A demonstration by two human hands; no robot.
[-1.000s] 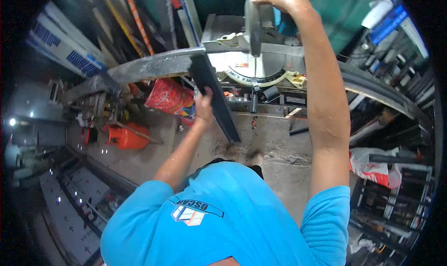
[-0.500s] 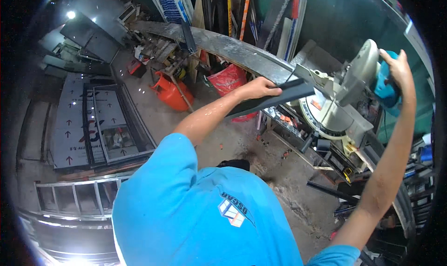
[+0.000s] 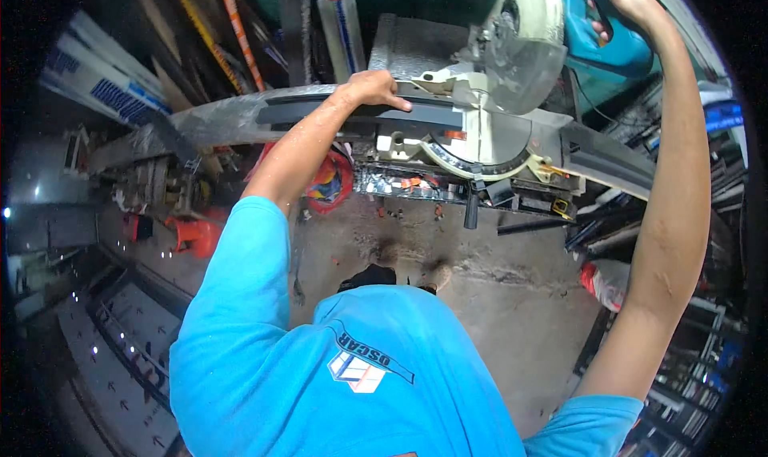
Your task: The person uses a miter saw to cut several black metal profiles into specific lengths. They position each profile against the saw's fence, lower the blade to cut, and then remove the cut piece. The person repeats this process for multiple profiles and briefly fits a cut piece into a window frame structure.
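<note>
A dark metal profile lies lengthwise along the bench, its right end on the mitre saw's table beside the pale slot. My left hand holds it down, thumb stretched along its top, the other fingers partly hidden behind. The mitre saw has a pale blade guard and a teal motor housing, with its head raised above the table. My right hand is closed round the teal handle, fingertips showing through its opening. The saw's round base carries a black knob at its front.
The long bench runs left from the saw, with boards and bars leaning behind it. A red bag and an orange gas cylinder stand below. Dark bars lie at lower right, near a tape measure.
The view has turned right toward the saw. My left hand has brought the dark profile from in front of the bench onto the saw table. My right hand stays on the saw handle.
</note>
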